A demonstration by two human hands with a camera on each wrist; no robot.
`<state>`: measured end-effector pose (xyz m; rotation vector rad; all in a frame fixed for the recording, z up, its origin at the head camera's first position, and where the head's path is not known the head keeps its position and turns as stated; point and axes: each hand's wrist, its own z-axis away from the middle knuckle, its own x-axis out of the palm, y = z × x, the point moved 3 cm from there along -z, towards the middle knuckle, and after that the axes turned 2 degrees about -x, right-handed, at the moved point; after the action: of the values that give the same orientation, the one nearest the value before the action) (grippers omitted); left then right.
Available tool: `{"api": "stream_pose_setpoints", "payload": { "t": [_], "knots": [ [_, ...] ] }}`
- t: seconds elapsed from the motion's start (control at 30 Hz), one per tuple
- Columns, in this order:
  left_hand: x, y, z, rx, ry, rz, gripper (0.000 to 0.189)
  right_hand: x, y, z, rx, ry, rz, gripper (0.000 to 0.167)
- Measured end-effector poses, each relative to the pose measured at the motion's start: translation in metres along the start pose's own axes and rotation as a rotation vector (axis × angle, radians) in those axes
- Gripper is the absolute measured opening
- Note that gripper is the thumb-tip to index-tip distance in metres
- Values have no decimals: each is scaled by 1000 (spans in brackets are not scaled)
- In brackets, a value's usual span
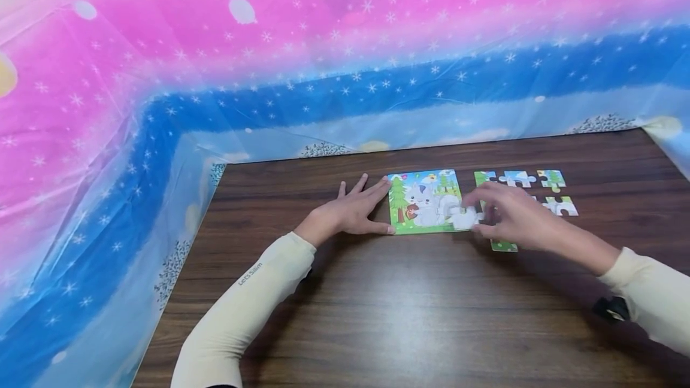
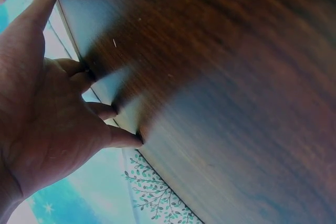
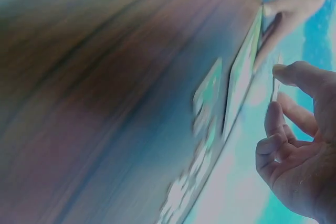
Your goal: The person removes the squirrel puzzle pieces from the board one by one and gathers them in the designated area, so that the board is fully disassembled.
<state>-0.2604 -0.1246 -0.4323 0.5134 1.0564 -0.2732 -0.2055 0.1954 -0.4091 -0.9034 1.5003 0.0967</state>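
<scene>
On the dark wooden table lies a square picture board (image 1: 423, 199) showing a white squirrel among green trees. My left hand (image 1: 358, 208) has its fingers spread, with the thumb and a fingertip at the board's left edge. In my right hand (image 1: 509, 214) a white jigsaw piece (image 1: 465, 218) is pinched between thumb and fingers, over the board's lower right corner. The right wrist view shows that piece (image 3: 275, 85) edge-on, raised above the table. Several loose jigsaw pieces (image 1: 516, 179) lie right of the board, some hidden under my right hand.
The brown wood table (image 1: 377, 304) stretches toward me. Behind it and along its left side hangs a pink and blue curtain (image 1: 345, 47) with snowflakes. A black band (image 1: 611, 309) is at my right wrist, by the pale sleeve.
</scene>
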Motion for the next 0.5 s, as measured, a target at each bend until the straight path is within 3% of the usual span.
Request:
{"api": "stream_pose_setpoints", "payload": {
  "t": [0.27,0.5],
  "knots": [
    [0,1,-1,1,1,-18,105,-26,46,49,31,4,162,41],
    [1,1,-1,-4,4,-32,105,-28,69,73,90,-90,198,41]
  ]
}}
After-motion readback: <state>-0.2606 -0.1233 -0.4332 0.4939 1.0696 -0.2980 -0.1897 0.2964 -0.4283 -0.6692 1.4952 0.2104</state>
